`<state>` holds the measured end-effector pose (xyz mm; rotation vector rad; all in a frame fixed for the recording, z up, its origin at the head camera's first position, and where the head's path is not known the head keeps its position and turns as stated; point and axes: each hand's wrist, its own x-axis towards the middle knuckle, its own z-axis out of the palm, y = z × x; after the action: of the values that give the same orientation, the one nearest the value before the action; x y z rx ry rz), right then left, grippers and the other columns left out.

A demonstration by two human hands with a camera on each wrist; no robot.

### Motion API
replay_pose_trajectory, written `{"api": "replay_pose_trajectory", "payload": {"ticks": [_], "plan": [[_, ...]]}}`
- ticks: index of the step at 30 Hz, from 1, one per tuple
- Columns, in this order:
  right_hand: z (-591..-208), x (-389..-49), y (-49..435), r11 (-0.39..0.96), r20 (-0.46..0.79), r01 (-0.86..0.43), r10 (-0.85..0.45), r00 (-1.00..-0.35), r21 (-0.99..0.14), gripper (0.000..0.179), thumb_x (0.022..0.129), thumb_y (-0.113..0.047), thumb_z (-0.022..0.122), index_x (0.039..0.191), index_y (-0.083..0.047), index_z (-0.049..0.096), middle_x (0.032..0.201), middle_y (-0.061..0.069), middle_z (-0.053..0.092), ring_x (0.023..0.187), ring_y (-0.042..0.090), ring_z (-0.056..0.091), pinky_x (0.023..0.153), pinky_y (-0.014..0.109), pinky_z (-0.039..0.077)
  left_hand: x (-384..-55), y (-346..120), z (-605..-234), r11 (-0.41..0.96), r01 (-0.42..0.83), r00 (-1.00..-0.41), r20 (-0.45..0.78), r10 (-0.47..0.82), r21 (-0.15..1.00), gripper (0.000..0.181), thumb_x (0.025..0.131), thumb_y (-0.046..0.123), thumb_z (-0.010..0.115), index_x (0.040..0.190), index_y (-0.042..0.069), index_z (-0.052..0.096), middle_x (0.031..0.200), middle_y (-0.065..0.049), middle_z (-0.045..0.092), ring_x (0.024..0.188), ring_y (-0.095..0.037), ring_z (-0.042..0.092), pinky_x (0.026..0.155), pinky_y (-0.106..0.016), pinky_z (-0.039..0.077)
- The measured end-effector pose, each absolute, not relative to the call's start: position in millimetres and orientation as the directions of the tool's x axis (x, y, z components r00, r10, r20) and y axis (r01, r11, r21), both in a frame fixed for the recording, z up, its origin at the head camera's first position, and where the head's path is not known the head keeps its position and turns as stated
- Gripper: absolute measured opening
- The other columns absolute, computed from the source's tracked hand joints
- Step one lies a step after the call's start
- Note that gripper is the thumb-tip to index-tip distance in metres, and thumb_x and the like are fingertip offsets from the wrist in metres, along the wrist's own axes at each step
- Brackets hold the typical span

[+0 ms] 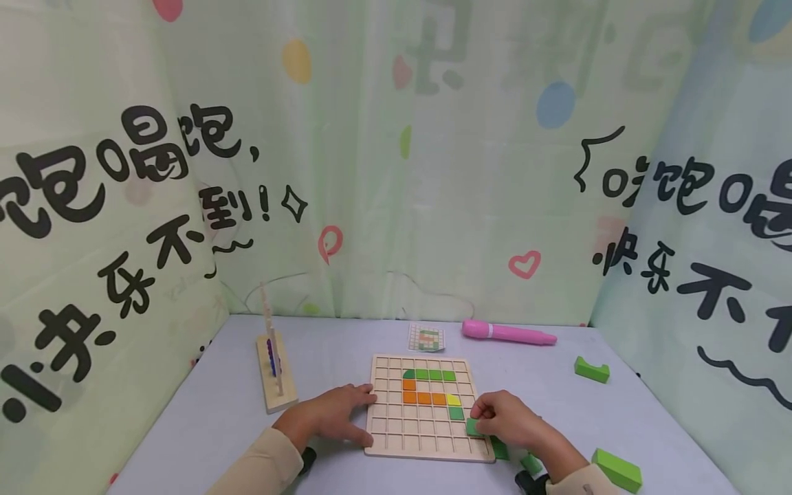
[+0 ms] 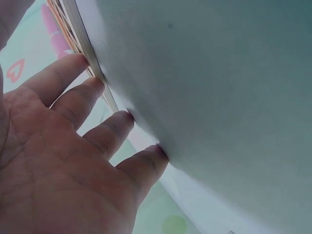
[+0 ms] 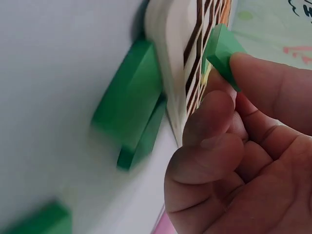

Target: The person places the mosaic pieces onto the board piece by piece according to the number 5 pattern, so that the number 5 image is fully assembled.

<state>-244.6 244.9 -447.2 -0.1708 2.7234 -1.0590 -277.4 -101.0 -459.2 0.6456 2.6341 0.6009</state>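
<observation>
Head view: nearest, to the right of the right grip (image 1: 509,418) and on its near side, a green block (image 1: 617,471) sits on the table (image 1: 334,474). Closer to that grip, loose tiles (image 1: 499,449) lie just beside the board (image 1: 396,440), presumably for short reach. The right grip pinches a green tile (image 1: 473,427) by one end over the board's right side, likely leaving its face free. The left grip (image 1: 331,412), fingers spread, holding nothing, touches the board's left edge, seemingly to steady it. Between and beyond the grips, orange tiles (image 1: 423,398) fill squares. Farther off, a gridded card (image 1: 427,337) lies, perhaps to stay in sight.
</observation>
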Motion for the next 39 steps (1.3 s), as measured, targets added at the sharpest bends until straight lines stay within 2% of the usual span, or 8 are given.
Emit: {"api": "replay_pose_trajectory", "payload": {"ticks": [9, 18, 24, 34, 39], "plan": [[-446, -248, 233, 0.713, -0.130, -0.106, -0.268, -0.955, -0.693, 0.007, 0.089, -0.001, 0.071, 0.094, -0.004, 0.068, 0.083, 0.003, 0.061, 0.080, 0.018, 0.054, 0.069, 0.029, 0.045, -277, -99, -456, 0.806, 0.355, -0.828, -0.241, 0.507, 0.475, 0.079, 0.084, 0.045, 0.086, 0.152, 0.019, 0.055, 0.167, 0.001, 0.039, 0.155, -0.035, 0.034, 0.124, -0.055, 0.032], [-447, -247, 229, 0.706, -0.142, -0.117, -0.296, -0.944, -0.698, 0.006, 0.091, 0.000, 0.068, 0.096, -0.001, 0.069, 0.083, 0.003, 0.061, 0.080, 0.018, 0.054, 0.069, 0.030, 0.046, -277, -99, -459, 0.801, 0.352, -0.829, -0.237, 0.507, 0.484, 0.079, 0.083, 0.044, 0.086, 0.151, 0.020, 0.055, 0.166, 0.001, 0.040, 0.154, -0.033, 0.036, 0.124, -0.054, 0.033], [-450, -247, 227, 0.722, -0.135, -0.123, -0.289, -0.948, -0.681, 0.004, 0.094, -0.001, 0.068, 0.092, -0.004, 0.069, 0.082, 0.002, 0.062, 0.079, 0.018, 0.055, 0.069, 0.031, 0.047, -276, -99, -458, 0.803, 0.349, -0.827, -0.244, 0.506, 0.483, 0.079, 0.083, 0.044, 0.086, 0.152, 0.020, 0.055, 0.166, 0.000, 0.040, 0.154, -0.033, 0.036, 0.124, -0.054, 0.033], [-452, -247, 217, 0.795, -0.103, -0.126, -0.230, -0.968, -0.593, 0.012, 0.088, 0.001, 0.073, 0.085, -0.011, 0.068, 0.074, 0.001, 0.059, 0.073, 0.017, 0.054, 0.062, 0.027, 0.042, -277, -101, -457, 0.805, 0.359, -0.828, -0.237, 0.508, 0.472, 0.079, 0.083, 0.044, 0.086, 0.152, 0.020, 0.055, 0.166, 0.001, 0.041, 0.153, -0.034, 0.036, 0.123, -0.054, 0.033], [-452, -245, 212, 0.819, -0.087, -0.123, -0.206, -0.975, -0.561, 0.013, 0.087, 0.001, 0.074, 0.084, -0.011, 0.069, 0.074, 0.001, 0.059, 0.073, 0.017, 0.053, 0.063, 0.028, 0.043, -277, -100, -458, 0.810, 0.352, -0.829, -0.246, 0.502, 0.468, 0.078, 0.084, 0.044, 0.086, 0.151, 0.021, 0.055, 0.166, 0.002, 0.041, 0.154, -0.035, 0.035, 0.124, -0.055, 0.032]]}}
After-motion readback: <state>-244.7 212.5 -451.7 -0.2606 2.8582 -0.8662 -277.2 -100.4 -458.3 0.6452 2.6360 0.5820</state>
